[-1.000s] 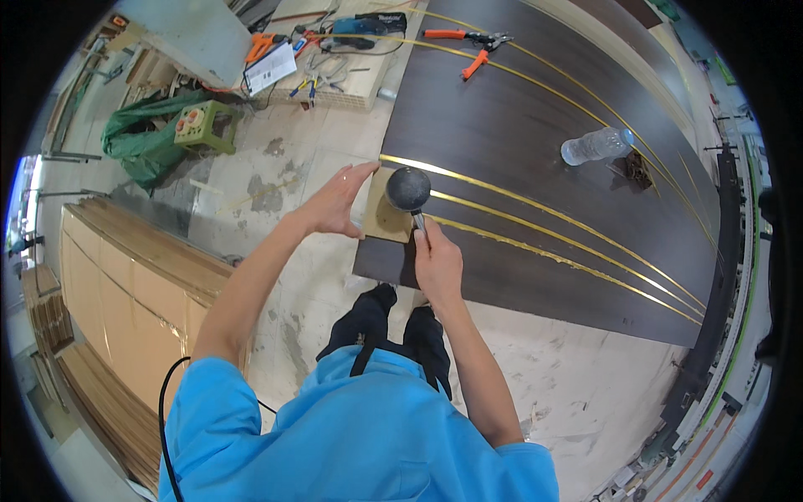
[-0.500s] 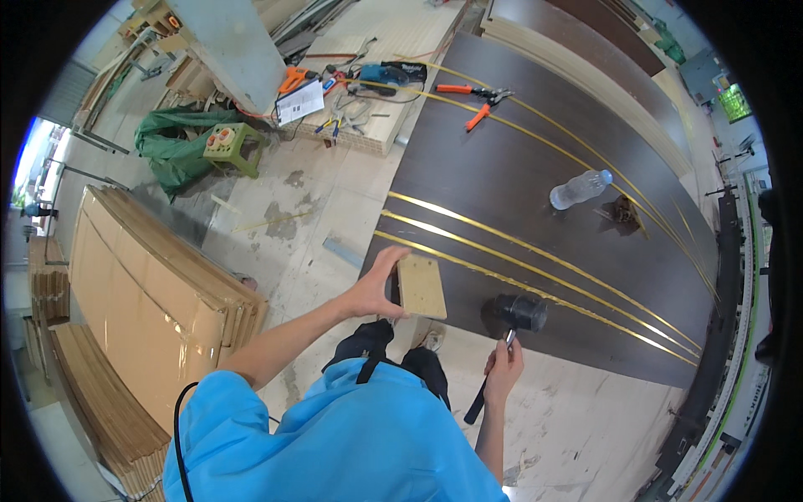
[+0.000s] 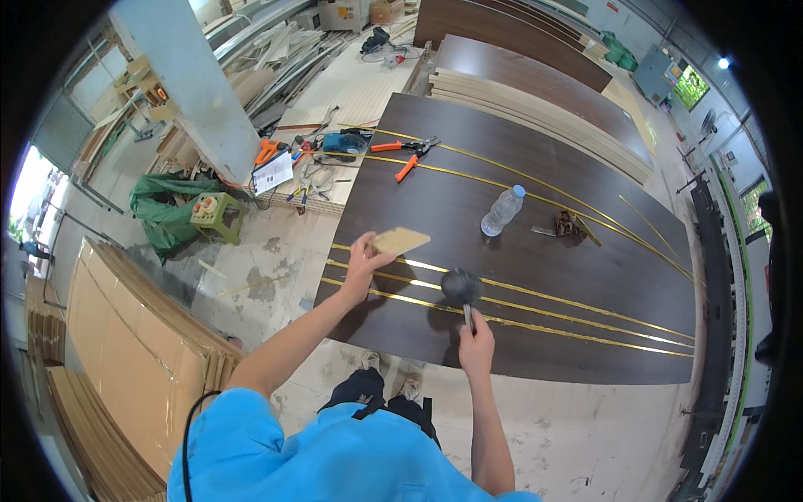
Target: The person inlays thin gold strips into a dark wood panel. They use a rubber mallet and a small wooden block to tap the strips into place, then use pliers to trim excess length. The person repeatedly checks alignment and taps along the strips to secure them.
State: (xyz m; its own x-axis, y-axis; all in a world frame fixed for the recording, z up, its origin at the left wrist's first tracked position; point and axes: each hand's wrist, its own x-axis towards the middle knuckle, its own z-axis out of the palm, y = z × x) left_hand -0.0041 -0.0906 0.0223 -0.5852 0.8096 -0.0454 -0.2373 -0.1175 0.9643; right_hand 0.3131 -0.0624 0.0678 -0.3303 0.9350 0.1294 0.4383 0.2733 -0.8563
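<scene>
My left hand (image 3: 360, 269) grips a small tan wood block (image 3: 401, 241) by its left end, above the left part of a dark brown panel (image 3: 544, 289). In my right hand (image 3: 477, 341) is the handle of a mallet with a black head (image 3: 462, 286), raised over the panel to the right of the block. Three gold trim strips (image 3: 552, 298) run side by side along the panel's near part, beneath both hands. The block and mallet are apart from each other.
On the panel stand a clear water bottle (image 3: 503, 211), orange-handled cutters (image 3: 406, 157), a crumpled brown scrap (image 3: 570, 227) and more gold strips further back. Stacked boards (image 3: 535, 125) rise beyond it. Cardboard-wrapped stacks (image 3: 142, 326) and a green stool (image 3: 217, 217) are at left.
Both hands have moved forward over the panel with the block and mallet. The block has turned from upright to flatter. My head view has shifted, showing more of the far workshop.
</scene>
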